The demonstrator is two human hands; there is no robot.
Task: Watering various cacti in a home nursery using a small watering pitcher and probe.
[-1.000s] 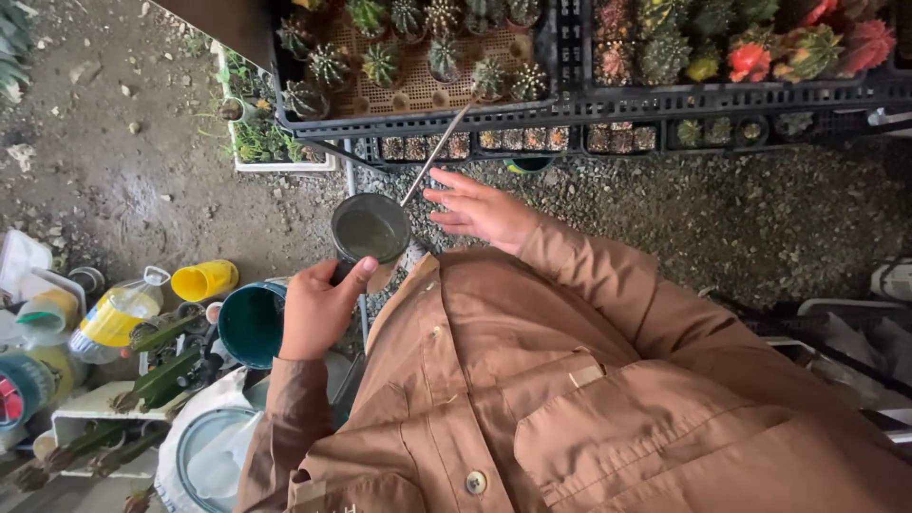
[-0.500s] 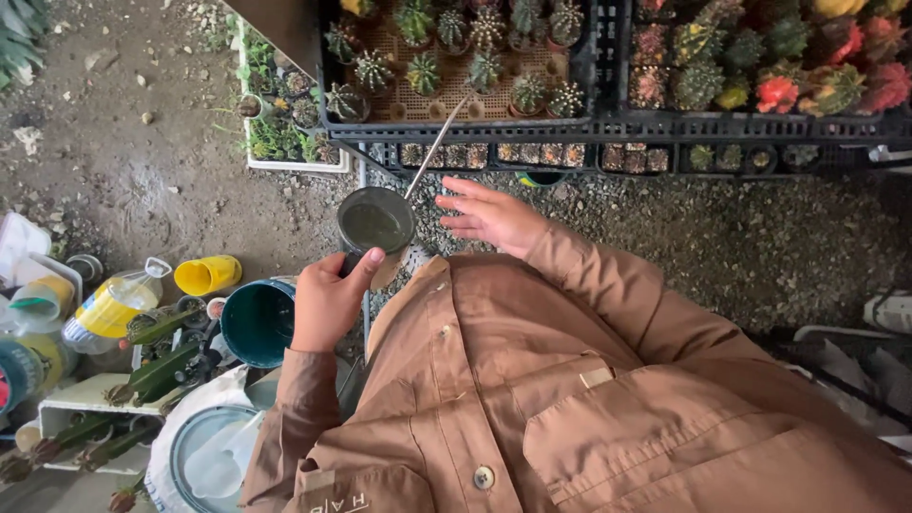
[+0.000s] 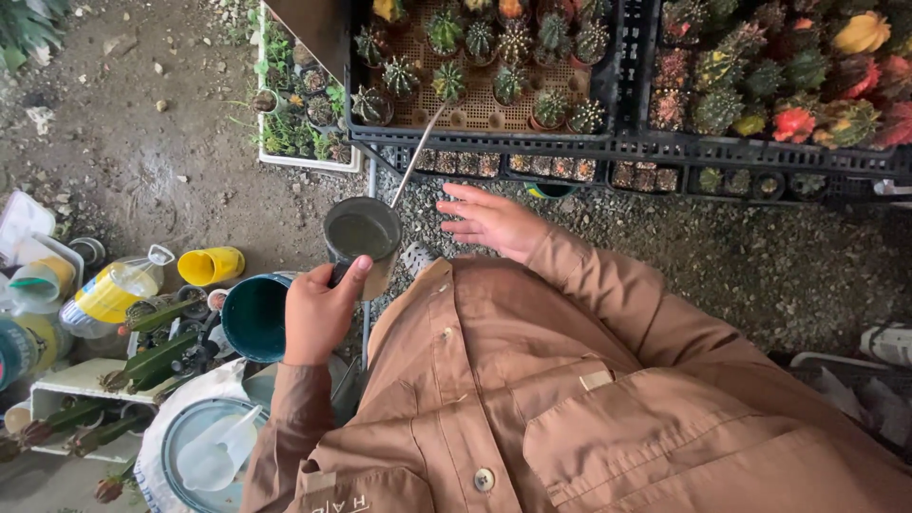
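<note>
The left hand (image 3: 318,313) is closed around the handle of a small metal watering can (image 3: 362,231), thumb on top, holding it level over the gravel just in front of the black tray of small cacti (image 3: 480,57). Its thin spout (image 3: 418,157) reaches up to the tray's front edge. The right hand (image 3: 494,220) hovers beside the can, fingers spread, holding nothing. It looks like watering is under way; the next move would call for tipping the spout gently over single pots
</note>
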